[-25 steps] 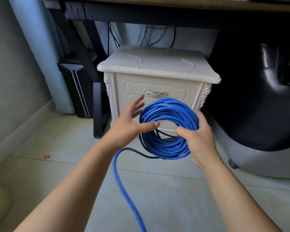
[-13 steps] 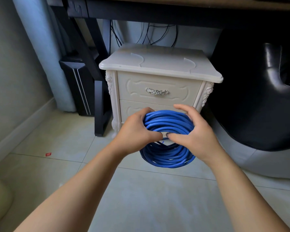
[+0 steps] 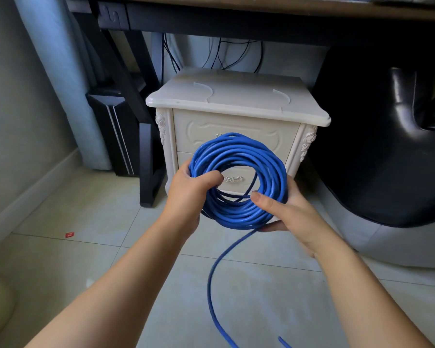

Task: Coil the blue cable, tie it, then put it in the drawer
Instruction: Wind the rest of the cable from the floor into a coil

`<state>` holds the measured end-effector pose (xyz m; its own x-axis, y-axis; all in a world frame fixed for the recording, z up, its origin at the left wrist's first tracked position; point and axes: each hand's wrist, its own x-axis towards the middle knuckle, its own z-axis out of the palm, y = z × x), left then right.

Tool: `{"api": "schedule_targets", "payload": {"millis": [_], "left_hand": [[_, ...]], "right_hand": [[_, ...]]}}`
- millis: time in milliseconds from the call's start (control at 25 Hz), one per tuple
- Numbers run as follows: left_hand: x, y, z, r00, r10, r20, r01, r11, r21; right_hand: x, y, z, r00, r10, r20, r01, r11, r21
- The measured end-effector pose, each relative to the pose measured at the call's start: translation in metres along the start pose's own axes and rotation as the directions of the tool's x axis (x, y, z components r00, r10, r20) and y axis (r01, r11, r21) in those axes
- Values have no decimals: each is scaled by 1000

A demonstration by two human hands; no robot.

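Both hands hold the blue cable coil mid-frame, over the nightstand drawers. Left hand wraps its left side, right hand cups the lower right. Loose tail drops toward the floor, end probably out of frame.

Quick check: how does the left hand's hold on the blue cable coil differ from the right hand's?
The left hand grips the left side of the blue cable coil, curled through its opening. The right hand holds the lower right, thumb on the front strands. The loose tail leaves the coil beside the right hand, not the left hand. Both hold the coil off the floor.
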<state>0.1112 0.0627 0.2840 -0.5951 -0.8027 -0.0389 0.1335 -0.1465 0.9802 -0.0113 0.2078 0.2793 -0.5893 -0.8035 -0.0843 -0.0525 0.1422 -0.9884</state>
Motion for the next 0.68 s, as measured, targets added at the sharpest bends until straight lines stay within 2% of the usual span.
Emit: {"api": "schedule_targets", "payload": {"millis": [160,280,400,480,560,680], "left_hand": [[-7,-3,6,999,-27,-27,25,995,-101],[-10,-5,8,998,-58,-11,55,976,-212],[-12,-5,12,995,-87,43,96,921,-379],[-12,-8,14,989,-123,80,145,899,-413],[-11,-12,13,974,-179,135,216,910,-354],[-11,-14,6,943,-255,214,264,964,-18]], "right_hand": [[6,8,7,997,-33,-75,50,970,237],[10,13,11,997,-60,-54,77,911,406],[8,16,18,996,-82,21,62,871,488],[8,16,19,995,-72,-61,93,873,479],[10,18,19,982,-28,-185,109,888,447],[14,17,11,963,27,-269,95,897,432]]}}
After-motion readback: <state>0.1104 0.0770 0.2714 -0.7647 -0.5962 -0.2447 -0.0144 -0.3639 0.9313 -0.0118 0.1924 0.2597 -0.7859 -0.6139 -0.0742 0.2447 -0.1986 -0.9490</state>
